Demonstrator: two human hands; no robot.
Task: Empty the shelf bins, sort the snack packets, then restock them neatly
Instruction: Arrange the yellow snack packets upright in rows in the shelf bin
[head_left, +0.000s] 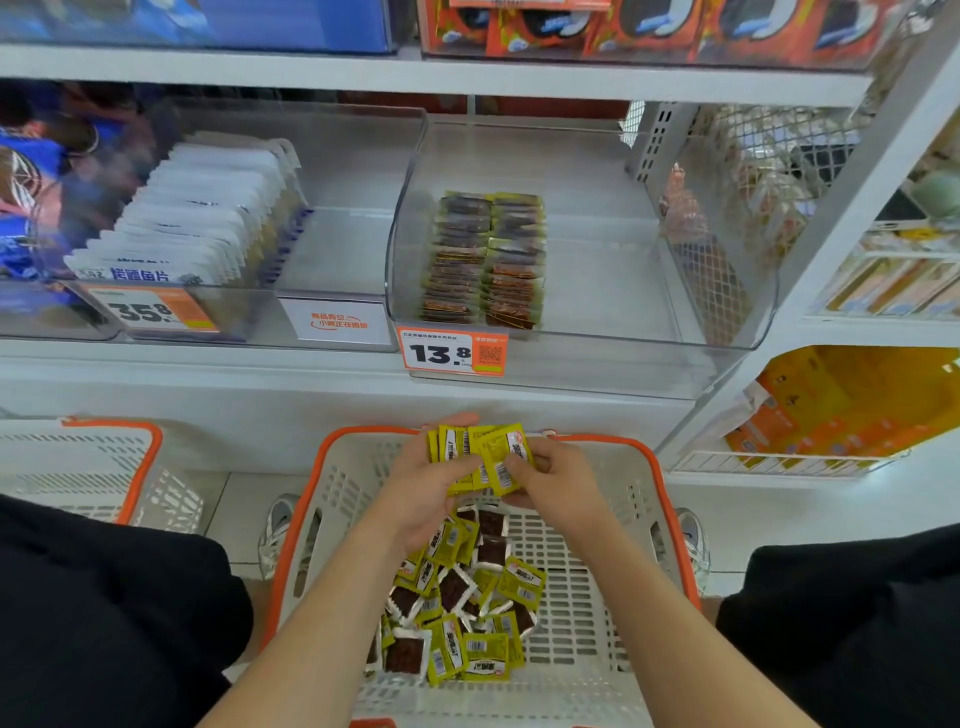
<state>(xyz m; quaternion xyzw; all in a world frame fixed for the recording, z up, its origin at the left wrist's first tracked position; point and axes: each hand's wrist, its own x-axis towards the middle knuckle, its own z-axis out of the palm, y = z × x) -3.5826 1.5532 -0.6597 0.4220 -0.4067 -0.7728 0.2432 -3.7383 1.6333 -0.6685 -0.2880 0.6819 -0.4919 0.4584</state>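
- Head view: both hands meet at lower centre of the frame, above the basket (623, 493).
- Left hand (423, 488) grips a stack (493, 457) of yellow packets from below. Right hand (558, 486) pinches the stack's near edge, as if squaring it.
- Loose packets (457, 597) lie jumbled in the basket, some face up, some face down.
- Bin (597, 291), at centre frame, holds two tidy rows (488, 260) at its left.
- Step, as I judge it: sorting and gathering, with the restock part done.
- Next move calls for lifting the squared stack to the bin and setting it beside the rows, facing the same way.
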